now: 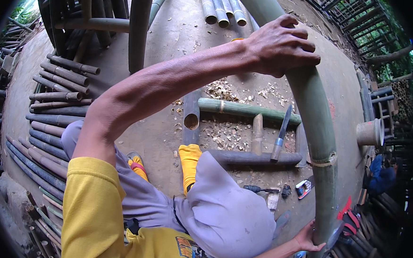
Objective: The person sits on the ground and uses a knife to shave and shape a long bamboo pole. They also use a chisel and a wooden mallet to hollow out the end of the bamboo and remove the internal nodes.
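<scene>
A thick green bamboo pole [312, 107] runs from the top of the view down the right side. My left hand [287, 46] reaches across and lies closed over its upper part, fingers curled on the far side. Lower down, my right hand [309, 237] grips the same pole, thumb and fingers on either side of it. Left of the pole, a knife [282, 133] with a metal-banded handle rests across a low bamboo frame [245, 109]. Wood chips [229, 135] lie inside the frame. A dark bamboo piece with a round hole [191, 114] forms its left side.
Stacked bamboo lengths [55, 120] line the left side. Several cut poles [221, 9] lie at the far end. A bamboo structure [94, 25] stands far left. A pale bucket [371, 132] is at right. A dark-handled tool [259, 189] and a sandal [303, 188] lie near my knee.
</scene>
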`<state>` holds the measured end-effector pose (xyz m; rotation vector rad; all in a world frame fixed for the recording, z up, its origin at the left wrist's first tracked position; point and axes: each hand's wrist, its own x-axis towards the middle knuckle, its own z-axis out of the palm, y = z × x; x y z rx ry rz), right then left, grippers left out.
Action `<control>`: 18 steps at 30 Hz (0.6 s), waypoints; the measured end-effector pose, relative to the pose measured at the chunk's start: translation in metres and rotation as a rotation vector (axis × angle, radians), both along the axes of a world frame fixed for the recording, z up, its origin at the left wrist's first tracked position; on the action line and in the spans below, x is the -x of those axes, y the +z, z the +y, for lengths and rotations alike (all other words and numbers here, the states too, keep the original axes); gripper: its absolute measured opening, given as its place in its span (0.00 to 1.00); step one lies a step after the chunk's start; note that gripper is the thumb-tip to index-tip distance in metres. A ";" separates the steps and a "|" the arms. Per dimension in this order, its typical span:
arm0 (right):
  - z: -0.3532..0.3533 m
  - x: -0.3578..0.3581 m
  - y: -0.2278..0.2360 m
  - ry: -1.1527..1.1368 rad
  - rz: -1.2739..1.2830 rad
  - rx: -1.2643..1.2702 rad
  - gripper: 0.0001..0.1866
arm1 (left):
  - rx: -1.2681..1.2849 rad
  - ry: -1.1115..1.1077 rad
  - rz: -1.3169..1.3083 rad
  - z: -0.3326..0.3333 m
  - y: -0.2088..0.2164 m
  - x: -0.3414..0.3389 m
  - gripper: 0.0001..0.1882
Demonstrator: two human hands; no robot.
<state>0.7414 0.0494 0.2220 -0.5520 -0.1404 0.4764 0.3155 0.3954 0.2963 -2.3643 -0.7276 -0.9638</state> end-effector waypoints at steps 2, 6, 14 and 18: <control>-0.005 0.011 -0.003 -0.024 -0.001 0.026 0.43 | 0.044 -0.045 -0.062 0.011 -0.031 -0.008 0.28; -0.009 0.035 -0.009 -0.067 -0.048 0.146 0.42 | 0.250 -0.018 -0.032 0.024 -0.095 0.002 0.24; 0.013 0.110 -0.010 0.238 -0.296 0.099 0.35 | 0.297 0.231 -0.127 0.054 -0.191 0.051 0.28; 0.053 0.170 -0.015 0.136 -0.512 0.256 0.38 | 0.481 0.536 -0.372 0.043 -0.204 0.073 0.42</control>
